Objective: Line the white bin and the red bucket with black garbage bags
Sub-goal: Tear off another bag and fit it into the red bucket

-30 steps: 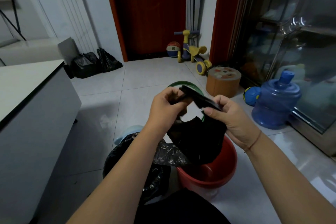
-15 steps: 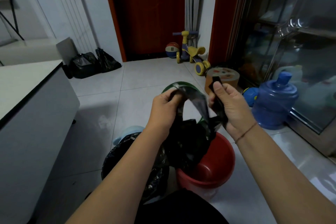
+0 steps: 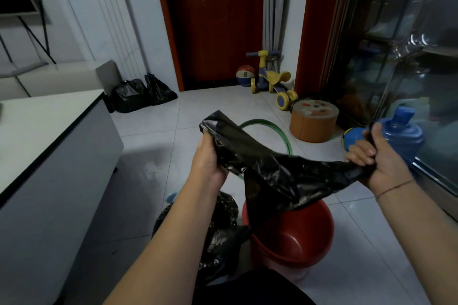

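The black garbage bag [image 3: 280, 171] is stretched out between your two hands above the red bucket [image 3: 297, 238]. Your left hand [image 3: 210, 158] has its fingers curled round one bunched end of the bag, with a flap of plastic standing up above the knuckles. Your right hand [image 3: 379, 156], out to the side and well apart from the left, grips the other end in a closed fist. The middle of the bag sags, and a crumpled fold hangs down to the left part of the bucket's rim; you cannot tell whether it touches. The bucket stands on the tiled floor [image 3: 153, 136] just in front of you, its red inside showing bare. Just beside it on the left, under your left forearm, a second black bag [image 3: 220, 230] covers a container, which it hides almost wholly. A green hoop [image 3: 277, 131] lies on the floor beyond the bucket, with a round brown stool [image 3: 313, 121] and a blue water jug [image 3: 401, 136] further right. The pale worktop [image 3: 37, 119] runs along your left side.
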A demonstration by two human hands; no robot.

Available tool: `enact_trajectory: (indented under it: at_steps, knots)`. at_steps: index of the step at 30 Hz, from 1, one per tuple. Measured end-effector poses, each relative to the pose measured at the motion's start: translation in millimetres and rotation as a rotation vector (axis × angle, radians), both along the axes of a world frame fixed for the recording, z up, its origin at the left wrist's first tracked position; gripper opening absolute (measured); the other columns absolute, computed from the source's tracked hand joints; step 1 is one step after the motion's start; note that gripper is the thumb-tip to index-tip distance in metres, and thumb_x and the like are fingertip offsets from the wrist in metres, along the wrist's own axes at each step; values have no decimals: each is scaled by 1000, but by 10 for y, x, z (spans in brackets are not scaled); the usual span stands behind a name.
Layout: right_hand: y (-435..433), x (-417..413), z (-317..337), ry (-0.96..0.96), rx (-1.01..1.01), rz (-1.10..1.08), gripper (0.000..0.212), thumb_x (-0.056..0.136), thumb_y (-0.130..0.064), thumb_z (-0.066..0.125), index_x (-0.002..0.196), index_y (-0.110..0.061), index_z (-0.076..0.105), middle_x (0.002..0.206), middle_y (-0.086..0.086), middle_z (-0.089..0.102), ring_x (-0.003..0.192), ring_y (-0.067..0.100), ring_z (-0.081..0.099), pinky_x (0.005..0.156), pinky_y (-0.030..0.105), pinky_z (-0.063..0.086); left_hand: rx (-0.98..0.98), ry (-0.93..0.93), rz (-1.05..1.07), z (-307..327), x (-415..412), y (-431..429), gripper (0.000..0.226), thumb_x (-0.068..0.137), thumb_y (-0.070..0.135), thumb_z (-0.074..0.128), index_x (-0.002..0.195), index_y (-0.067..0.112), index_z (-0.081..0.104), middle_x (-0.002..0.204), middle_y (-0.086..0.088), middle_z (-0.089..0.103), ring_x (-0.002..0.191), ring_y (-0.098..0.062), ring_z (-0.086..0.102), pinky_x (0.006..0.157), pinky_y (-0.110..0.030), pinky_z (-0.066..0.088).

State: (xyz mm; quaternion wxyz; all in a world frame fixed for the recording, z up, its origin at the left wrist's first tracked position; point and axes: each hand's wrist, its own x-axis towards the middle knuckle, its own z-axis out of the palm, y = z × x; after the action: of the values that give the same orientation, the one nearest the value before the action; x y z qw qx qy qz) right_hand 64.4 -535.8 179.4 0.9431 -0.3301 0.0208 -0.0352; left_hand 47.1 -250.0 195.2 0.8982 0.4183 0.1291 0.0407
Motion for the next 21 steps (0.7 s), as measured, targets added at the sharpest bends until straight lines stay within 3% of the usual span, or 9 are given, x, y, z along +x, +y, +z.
enact_trajectory:
  at_steps: [2,5,8,10,12,14,17,19,21]
  knots:
    - [-67,10,25,2,17,-8,44,89,-46,46,53,-23,56,33,-6,29,27,6,25,37,13,21,-122,6,-3,7,26,53,34,92,43,53,95,11,63,93,-10,69,88,-24,66,80,-40,54]
    - [-122,20,110,3,65,-36,37,87,-46,51,58,-24,56,35,-7,29,29,6,25,38,14,22,-211,20,-29,-15,36,142,23,94,34,54,92,13,61,90,-4,65,86,-17,59,77,-31,48]
    - [-91,46,221,-28,119,-19,40,91,-48,49,62,-22,56,37,-7,30,32,6,24,38,14,22,-133,30,-12,-10,20,154,22,95,33,50,93,15,62,91,-2,65,91,-17,58,82,-34,45]
    - [-25,69,335,-76,109,20,42,91,-50,48,61,-22,56,38,-8,30,33,5,24,39,14,20,53,73,109,18,-11,102,30,95,33,47,115,14,58,113,-4,61,109,-20,55,101,-46,40]
    - [82,85,472,-136,63,75,39,86,-53,49,61,-23,54,38,-8,30,33,5,23,41,15,17,375,67,348,44,-45,41,43,94,29,45,134,11,44,137,-9,45,128,-25,42,112,-54,26]
    - [203,94,611,-194,12,128,37,80,-55,50,63,-22,53,37,-8,29,33,5,22,40,16,16,722,-102,549,70,-111,-37,45,92,25,39,136,17,38,144,-3,33,134,-19,30,114,-52,19]
    - [383,93,813,-270,-53,207,38,78,-56,47,68,-20,52,38,-8,28,38,6,12,39,18,15,1002,-454,837,195,-215,-149,50,86,22,35,135,14,42,143,-6,36,135,-14,27,115,-41,15]
    - [497,82,929,-316,-72,304,41,82,-57,43,70,-19,53,38,-8,29,43,7,9,42,19,13,1224,-693,747,287,-232,-260,48,91,32,38,135,13,43,140,-5,43,131,-11,33,111,-37,25]
    - [612,74,1014,-353,-61,438,46,88,-59,36,73,-19,54,39,-8,31,42,6,11,43,20,12,1431,-718,276,315,-232,-408,59,89,54,45,139,23,38,136,4,49,124,-5,39,103,-32,35]
